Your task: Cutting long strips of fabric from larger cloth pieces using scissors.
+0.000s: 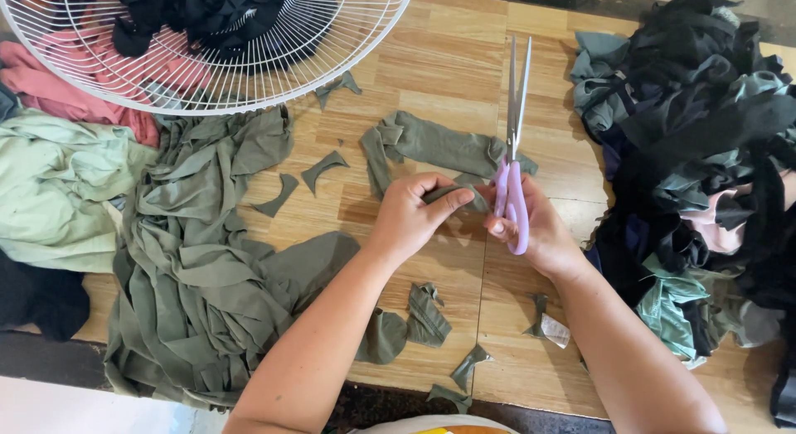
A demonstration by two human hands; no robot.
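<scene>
Here, the left hand [412, 214] is closed in a pinch on one end of an olive-green fabric strip [431, 144], thumb and forefinger pressing the cloth just beside the scissors' handles. The right hand [531, 227] is closed around the lilac handles of a pair of scissors [514, 119], with fingers through the loops. The blades point away from the person and stand slightly parted; whether they touch the strip cannot be told with certainty, since the hands cover that spot. The strip lies flat on the wooden table [448, 53], running from the left hand toward the far side and folding back to the left. Small olive offcuts [323, 169] lie scattered to the left of the strip, and further offcuts lie near the table's near edge. A large heap of olive fabric [199, 260] occupies the left side. A pile of dark mixed rags [696, 127] occupies the right side. A white wire fan guard [348, 36] rests at the top left, holding dark cloth.
</scene>
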